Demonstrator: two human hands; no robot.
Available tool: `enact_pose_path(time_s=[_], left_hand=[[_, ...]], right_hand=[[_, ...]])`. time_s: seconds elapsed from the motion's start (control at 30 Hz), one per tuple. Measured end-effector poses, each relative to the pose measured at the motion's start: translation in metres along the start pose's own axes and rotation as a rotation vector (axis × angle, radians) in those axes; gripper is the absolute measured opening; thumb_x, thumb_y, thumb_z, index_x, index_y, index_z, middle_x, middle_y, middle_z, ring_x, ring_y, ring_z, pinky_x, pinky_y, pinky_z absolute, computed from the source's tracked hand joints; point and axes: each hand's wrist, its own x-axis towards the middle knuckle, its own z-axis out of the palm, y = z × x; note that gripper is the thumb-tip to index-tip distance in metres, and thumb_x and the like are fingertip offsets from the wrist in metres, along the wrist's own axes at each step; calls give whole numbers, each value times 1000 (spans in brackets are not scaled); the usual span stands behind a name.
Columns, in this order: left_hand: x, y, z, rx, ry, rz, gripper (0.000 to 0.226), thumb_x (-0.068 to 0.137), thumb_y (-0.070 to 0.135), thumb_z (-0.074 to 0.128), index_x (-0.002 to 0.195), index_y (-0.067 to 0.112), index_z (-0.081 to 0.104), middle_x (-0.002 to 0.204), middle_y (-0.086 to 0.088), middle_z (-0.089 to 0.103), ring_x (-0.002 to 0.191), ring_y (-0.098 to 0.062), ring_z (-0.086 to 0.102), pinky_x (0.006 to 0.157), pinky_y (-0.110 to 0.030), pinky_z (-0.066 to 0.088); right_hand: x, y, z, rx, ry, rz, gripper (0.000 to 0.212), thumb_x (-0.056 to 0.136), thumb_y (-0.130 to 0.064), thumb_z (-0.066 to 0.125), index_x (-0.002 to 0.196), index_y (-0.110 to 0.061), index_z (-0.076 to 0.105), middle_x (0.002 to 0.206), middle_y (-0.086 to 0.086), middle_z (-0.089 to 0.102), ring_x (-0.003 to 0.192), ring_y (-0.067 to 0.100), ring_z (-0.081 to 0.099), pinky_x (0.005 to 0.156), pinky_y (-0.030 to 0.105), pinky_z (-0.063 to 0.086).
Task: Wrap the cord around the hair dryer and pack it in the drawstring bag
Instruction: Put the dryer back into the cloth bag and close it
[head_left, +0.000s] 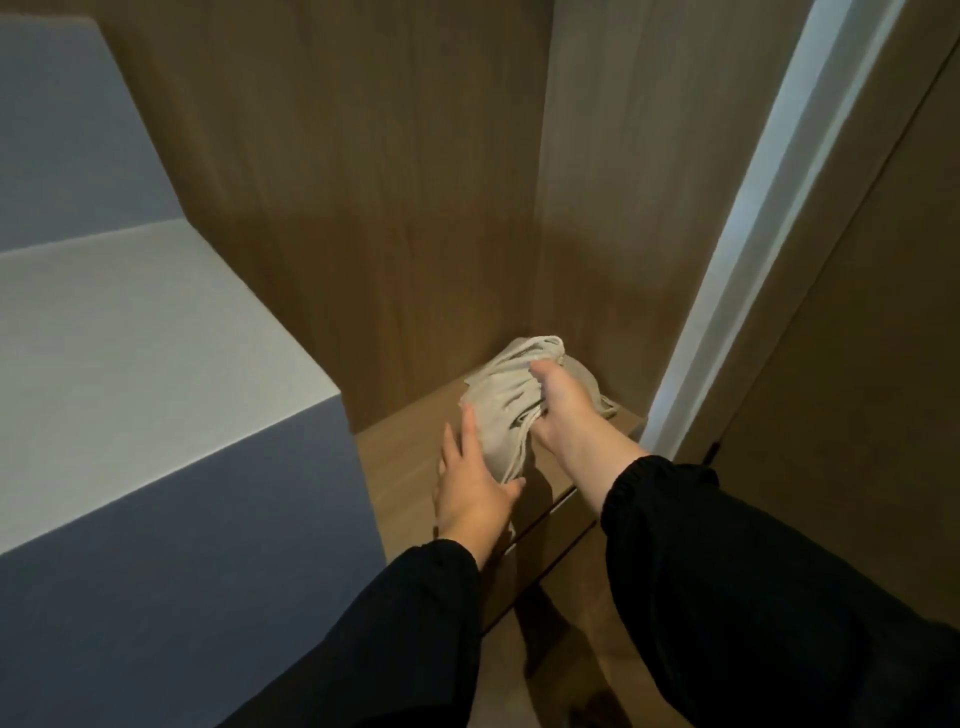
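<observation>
Two wooden walls (363, 182) meet behind the shelf (400, 467); right hand (563, 410) grips bag (498, 410), left hand (470, 488) presses it.

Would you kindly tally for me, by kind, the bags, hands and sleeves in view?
drawstring bag: 1
hands: 2 (left hand, right hand)
black sleeves: 2 (left sleeve, right sleeve)
Total: 5

Before me brown wood panels (395, 182) fill the centre; a grey block (130, 338) sits left, a bright white strip (753, 234) runs upper right.
</observation>
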Motion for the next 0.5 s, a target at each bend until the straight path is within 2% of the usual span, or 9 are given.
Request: enact_pose_path(time_s=[0.1,0.17,0.3,0.4,0.5], left_hand=[[36,-17,11,148,149,-14,105,81,20,69,147,39,-10,158,-1,11,142,-25,22,112,-51,28],[54,-29,20,256,177,-14,103,81,16,67,148,37,-10,157,-2,15,140,-26,24,110,-53,30],[71,-47,48,362,82,-65,101,85,6,60,147,35,-14,159,-4,7,141,-27,24,108,-45,34],[74,-52,70,370,23,-18,98,88,1,53,148,31,-18,160,-4,-1,131,-26,40,95,-36,49],[78,-52,83,431,18,34,96,89,-1,50,147,33,-18,160,-4,-2,120,-25,48,84,-33,52]], right_hand=[[35,5,-1,118,-83,55,38,90,-13,54,125,2,54,114,22,67,104,35,66,97,49,49],[54,14,-9,187,-119,79,38,93,-9,47,129,2,51,122,24,63,111,36,61,101,48,46],[81,43,-33,259,-116,147,41,93,-3,39,134,1,48,129,24,57,119,37,55,106,47,41],[97,54,-55,297,-121,171,43,93,-4,37,134,2,48,131,24,56,122,37,52,109,47,37],[110,57,-82,317,-110,175,44,91,-3,37,134,-2,49,131,23,57,122,36,53,109,48,37]])
